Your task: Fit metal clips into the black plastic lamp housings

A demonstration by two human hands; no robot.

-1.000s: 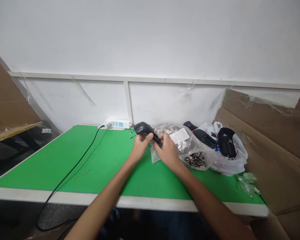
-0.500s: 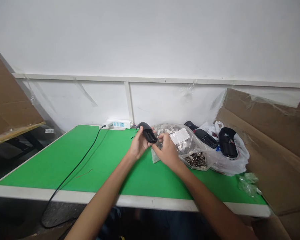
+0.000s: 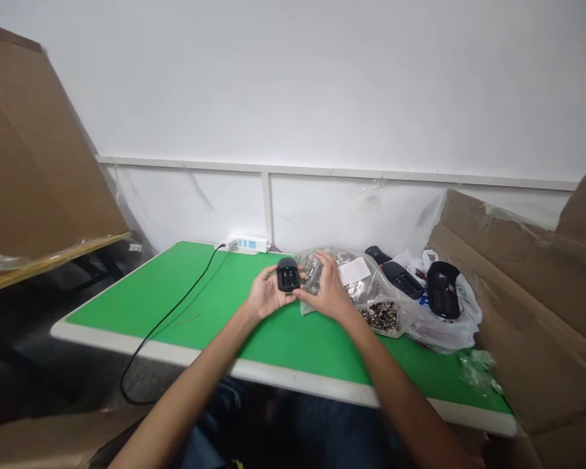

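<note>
My left hand (image 3: 266, 294) holds a black plastic casing (image 3: 288, 276) above the green table (image 3: 215, 306), its open underside with battery slots turned toward me. My right hand (image 3: 328, 288) is beside it, thumb at the casing's lower right edge, fingers raised and spread over a clear bag of small metal parts (image 3: 371, 293). Both forearms reach in from the bottom of the view.
A white bag (image 3: 444, 322) at the right carries more black casings (image 3: 442, 288). A white power strip (image 3: 248, 243) sits at the wall with a black cable (image 3: 176, 309) running off the table's front edge. Cardboard (image 3: 527, 293) stands at right and at far left.
The casing was turned from lying on its side to its open underside facing me. My right fingers lifted off it and spread. The camera view shifted left and back.
</note>
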